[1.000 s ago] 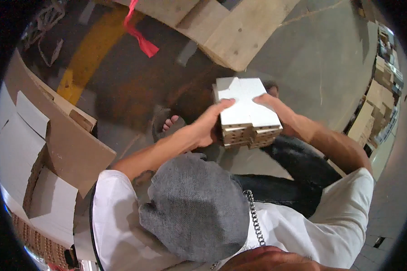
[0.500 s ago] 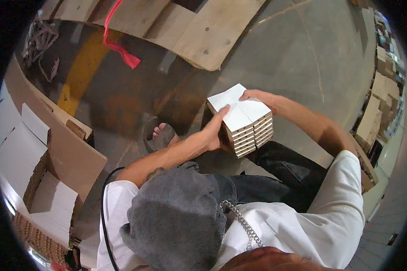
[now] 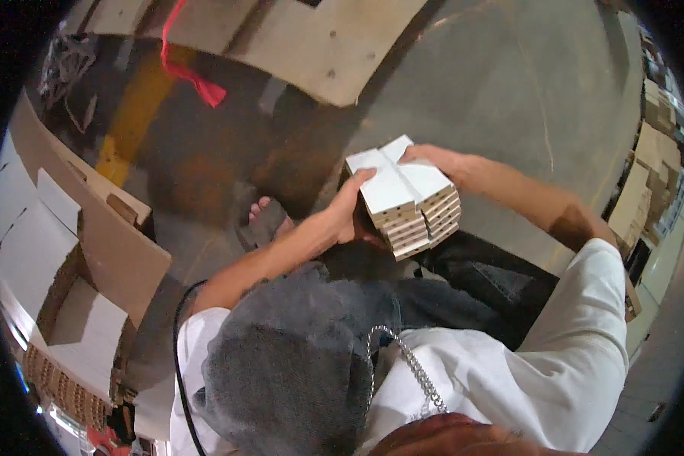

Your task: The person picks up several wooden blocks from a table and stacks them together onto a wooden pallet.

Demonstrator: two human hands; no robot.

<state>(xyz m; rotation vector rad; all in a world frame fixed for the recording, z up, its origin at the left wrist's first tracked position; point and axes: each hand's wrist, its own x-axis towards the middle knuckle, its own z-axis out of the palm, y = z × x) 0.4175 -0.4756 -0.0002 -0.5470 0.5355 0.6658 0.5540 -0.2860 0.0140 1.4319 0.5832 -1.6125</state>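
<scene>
Both hands hold a stack of flat white cardboard pieces [image 3: 403,199] in front of my chest, above my dark trousers [image 3: 479,281]. My left hand [image 3: 348,219] grips its near left side with the thumb on the top sheet. My right hand [image 3: 433,158] clasps the far right corner. The stack is tilted, and the layered edges of several sheets show on its near side. My grey cap [image 3: 289,365] fills the lower middle of the view.
An open brown cardboard box [image 3: 99,251] with white flaps stands at my left. A wooden pallet [image 3: 319,45] with a red strap [image 3: 194,80] lies ahead on the concrete floor beside a yellow line [image 3: 129,129]. Stacked cartons [image 3: 650,182] line the right edge. My sandalled foot [image 3: 266,222] shows below the stack.
The stack has turned in my hands, so its side edges show more. My left thumb now lies on top. The view has swung, so the pallet sits more to the left.
</scene>
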